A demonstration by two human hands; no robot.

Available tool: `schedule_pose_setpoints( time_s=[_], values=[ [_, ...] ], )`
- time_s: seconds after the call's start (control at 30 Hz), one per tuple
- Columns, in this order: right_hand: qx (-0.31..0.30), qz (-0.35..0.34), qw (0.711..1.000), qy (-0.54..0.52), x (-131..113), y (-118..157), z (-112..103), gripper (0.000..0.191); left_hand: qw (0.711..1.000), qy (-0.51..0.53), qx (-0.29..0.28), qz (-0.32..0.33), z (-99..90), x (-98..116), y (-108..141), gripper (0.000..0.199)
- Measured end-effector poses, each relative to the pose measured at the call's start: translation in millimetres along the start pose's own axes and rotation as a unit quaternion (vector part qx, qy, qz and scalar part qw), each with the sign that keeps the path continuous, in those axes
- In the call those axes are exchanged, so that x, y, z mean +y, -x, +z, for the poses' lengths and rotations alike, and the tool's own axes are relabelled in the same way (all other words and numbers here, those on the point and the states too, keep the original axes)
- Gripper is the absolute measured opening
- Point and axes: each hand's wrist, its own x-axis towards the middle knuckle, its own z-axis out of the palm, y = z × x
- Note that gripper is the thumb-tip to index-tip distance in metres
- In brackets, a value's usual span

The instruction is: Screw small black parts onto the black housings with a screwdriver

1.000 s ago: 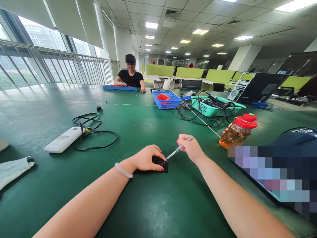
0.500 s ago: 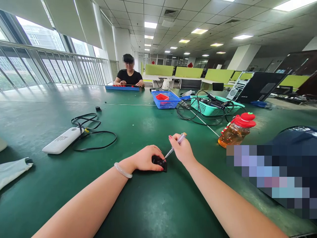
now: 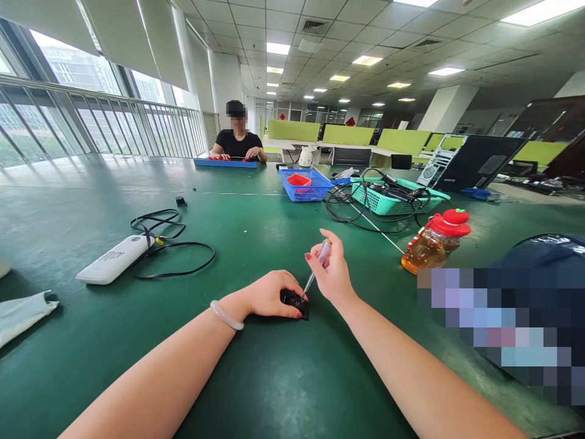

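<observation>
My left hand [image 3: 274, 294] grips a small black piece [image 3: 297, 303] against the green table [image 3: 256, 378], thumb along its near edge and fingers over its far side. In my right hand [image 3: 333, 271] is a screwdriver [image 3: 324, 253] with a clear, purplish handle, pinched by thumb and fingers. Its metal shaft slants down to the left, and the tip meets the black piece at its right part. My right index finger is raised near the top of the handle.
A white power bank [image 3: 116, 259] with a black cable lies left. Further off are a blue basket [image 3: 307, 192], a green basket [image 3: 388, 204] with cables, and a red-lidded bottle [image 3: 434, 244] at right. A person [image 3: 237, 140] sits at the far side behind a blue tray [image 3: 226, 163].
My right hand has shifted its grip on the screwdriver, its index finger now lifted higher. The screwdriver stands steeper than before. My left hand holds the black piece in nearly the same place.
</observation>
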Motion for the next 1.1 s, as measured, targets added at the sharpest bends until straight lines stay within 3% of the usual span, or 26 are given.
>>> schedule_pose_setpoints(
  time_s=[0.1,0.4,0.57,0.87,1.1],
  values=[
    [-0.015,0.016,0.998,-0.055,0.6,-0.9,-7.9,0.042,1.000,0.013,0.005,0.003,1.1,-0.4,0.3,0.029],
    [-0.101,0.157,0.955,-0.229,6.8,-18.0,-33.8,0.044,0.999,-0.014,0.029,-0.003,7.0,-5.3,0.1,0.033],
    [-0.080,0.198,0.947,-0.238,16.2,-20.5,-39.1,0.045,0.999,-0.031,0.025,-0.012,6.6,-5.0,0.8,0.035],
    [-0.020,0.209,0.940,-0.269,21.9,-17.5,-33.0,0.046,0.999,-0.034,0.026,-0.022,7.2,-6.7,1.5,0.037],
    [-0.009,0.202,0.932,-0.302,25.1,-15.6,-33.3,0.040,0.998,-0.045,0.034,-0.025,8.6,-10.3,0.9,0.039]
  ],
)
